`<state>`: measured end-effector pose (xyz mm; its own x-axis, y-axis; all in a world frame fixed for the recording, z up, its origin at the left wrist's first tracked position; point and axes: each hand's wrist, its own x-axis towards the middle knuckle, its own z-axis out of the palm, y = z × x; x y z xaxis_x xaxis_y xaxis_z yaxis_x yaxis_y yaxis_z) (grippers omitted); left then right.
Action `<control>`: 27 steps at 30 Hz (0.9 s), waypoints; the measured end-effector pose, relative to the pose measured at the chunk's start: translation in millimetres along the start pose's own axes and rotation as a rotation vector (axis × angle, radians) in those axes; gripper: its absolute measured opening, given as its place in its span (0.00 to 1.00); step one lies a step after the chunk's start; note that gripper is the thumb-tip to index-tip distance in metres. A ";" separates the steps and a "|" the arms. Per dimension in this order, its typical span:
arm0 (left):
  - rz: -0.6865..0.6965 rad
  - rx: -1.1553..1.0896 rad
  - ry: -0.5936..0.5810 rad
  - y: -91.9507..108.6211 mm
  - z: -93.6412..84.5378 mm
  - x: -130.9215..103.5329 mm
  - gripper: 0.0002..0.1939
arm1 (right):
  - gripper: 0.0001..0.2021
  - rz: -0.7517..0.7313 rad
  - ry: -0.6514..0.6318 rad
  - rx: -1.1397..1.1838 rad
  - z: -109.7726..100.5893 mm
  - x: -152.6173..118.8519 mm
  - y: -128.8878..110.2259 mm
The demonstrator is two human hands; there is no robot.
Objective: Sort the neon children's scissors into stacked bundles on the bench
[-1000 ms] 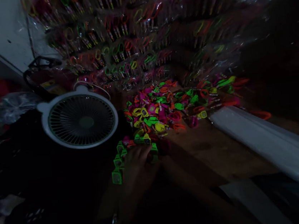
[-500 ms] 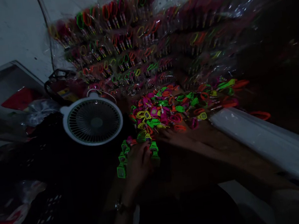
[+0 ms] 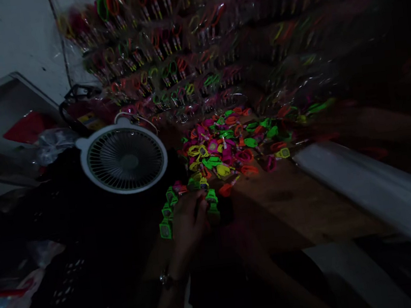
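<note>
My left hand (image 3: pixel 188 217), with a wristwatch (image 3: pixel 165 278) on its wrist, rests low over the table with its fingers curled; what they hold is hidden. Green toy watches (image 3: pixel 165 228) stand along both sides of it. A yellow toy watch (image 3: pixel 204 183) lies just beyond its fingertips. My right hand (image 3: pixel 239 236) is dark and smeared by motion, close to my body and right of the left hand. A faint magenta tint shows about it, but I cannot make out its fingers. Ahead lies a loose pile of colourful toy watches (image 3: pixel 223 147).
A round white fan (image 3: pixel 124 158) stands left of the pile. Rows of bagged toy watches (image 3: pixel 167 44) are stacked behind. A stack of clear plastic bags (image 3: pixel 365 185) lies on the wooden table (image 3: pixel 293 203) at right. A red item (image 3: pixel 28 127) sits far left.
My right hand has drawn back from the pile's near edge toward my body. An orange watch shows where it was. My left hand stays in about the same place.
</note>
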<state>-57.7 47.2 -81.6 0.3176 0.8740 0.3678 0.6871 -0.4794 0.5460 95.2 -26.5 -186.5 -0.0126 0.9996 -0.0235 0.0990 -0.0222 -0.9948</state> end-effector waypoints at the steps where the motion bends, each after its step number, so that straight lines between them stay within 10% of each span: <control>1: 0.005 0.008 -0.005 -0.2 -0.2 -0.1 0.13 | 0.14 0.002 0.003 -0.008 10.4 -1.4 3.4; 13: -0.034 0.052 0.017 -3.1 1.8 -4.2 0.14 | 0.12 -0.042 -0.066 -0.070 26.3 11.4 5.4; 20: 0.191 0.180 -0.238 -1.6 -9.0 -4.5 0.28 | 0.11 0.017 -0.190 -0.274 39.3 16.2 1.4; 27: 0.250 0.281 -0.229 -0.3 -7.5 -5.6 0.30 | 0.11 -0.051 -0.302 -0.127 -39.0 51.6 -21.6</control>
<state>-64.6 41.9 -78.2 0.6114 0.7440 0.2694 0.7116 -0.6659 0.2240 131.2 26.1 -162.4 -0.3136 0.9493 -0.0208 0.2135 0.0491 -0.9757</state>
